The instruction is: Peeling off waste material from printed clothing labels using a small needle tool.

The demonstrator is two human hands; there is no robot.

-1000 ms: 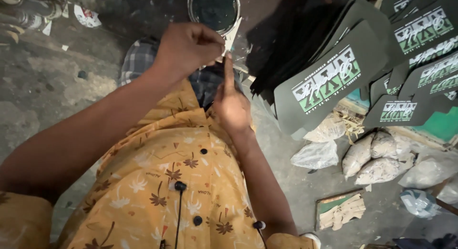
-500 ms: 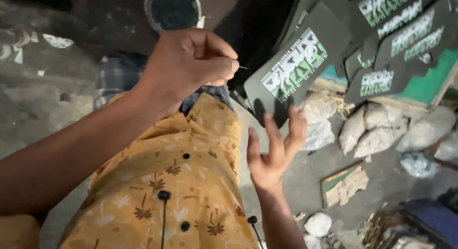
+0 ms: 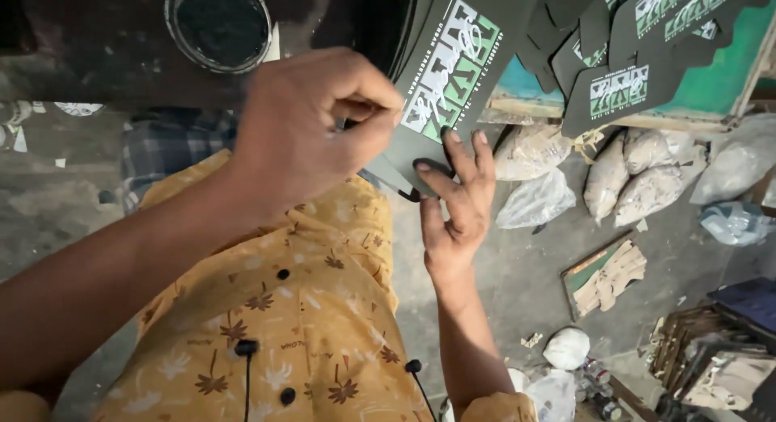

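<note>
Lighting: soft, even daylight, moderately bright; no glare. Shadows: faint, diffuse on the floor (image 3: pixel 517 276); upper left corner dark around the round tin (image 3: pixel 218 24). Focus: left hand (image 3: pixel 311 127) close to lens, slightly soft; right hand (image 3: pixel 454 204) sharper. Distortion: wide-angle stretching toward the edges.

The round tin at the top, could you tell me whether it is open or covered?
Open: the round tin shows dark contents inside its rim, with no lid on it.
</note>
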